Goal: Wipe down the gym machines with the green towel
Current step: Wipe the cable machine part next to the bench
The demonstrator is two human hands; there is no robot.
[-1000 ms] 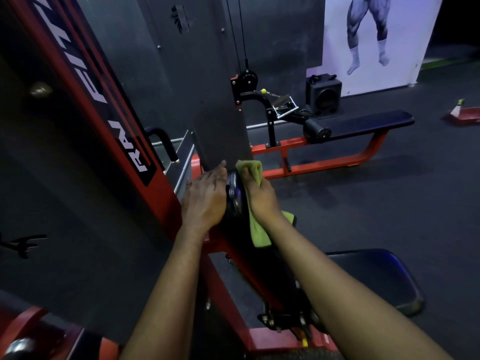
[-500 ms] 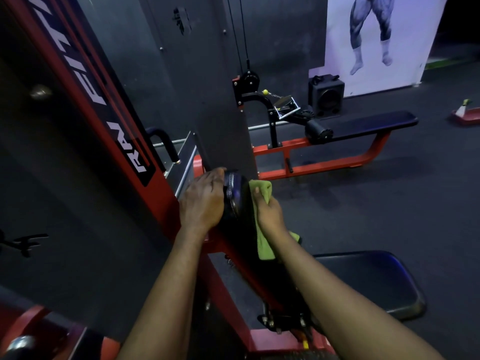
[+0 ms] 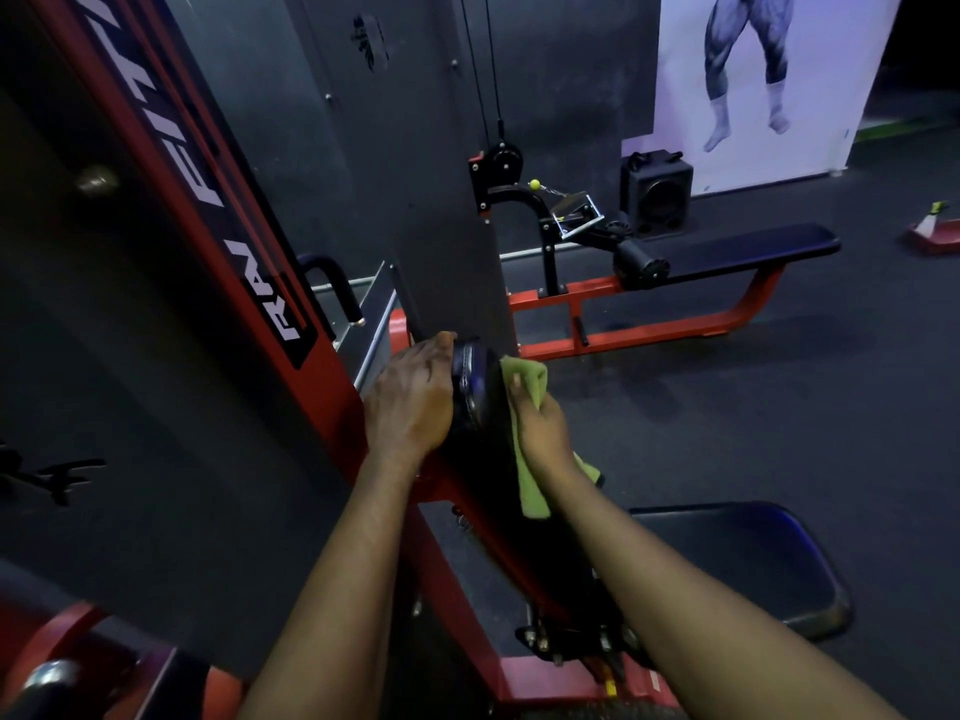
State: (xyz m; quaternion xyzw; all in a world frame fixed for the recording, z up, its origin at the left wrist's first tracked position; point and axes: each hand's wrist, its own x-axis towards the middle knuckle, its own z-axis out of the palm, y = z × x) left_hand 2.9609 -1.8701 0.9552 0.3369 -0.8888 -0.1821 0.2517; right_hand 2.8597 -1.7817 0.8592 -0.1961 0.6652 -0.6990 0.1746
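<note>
A black upright pad (image 3: 480, 402) stands on the red frame (image 3: 332, 402) of a gym machine, seen edge-on in the middle of the view. My left hand (image 3: 410, 402) rests flat against the pad's left side, fingers straight. My right hand (image 3: 540, 428) holds the green towel (image 3: 530, 485) against the pad's right side, thumb on top of the cloth. The towel's lower end hangs below my wrist.
The machine's black seat (image 3: 737, 558) lies at lower right. A red and black rowing bench (image 3: 727, 252) with a cable handle (image 3: 576, 213) stands behind on the dark floor. A black speaker (image 3: 657, 194) and a wall poster (image 3: 753, 80) are at the back.
My right hand with the towel slid down the pad's right side from the top edge. The left hand stayed on the pad.
</note>
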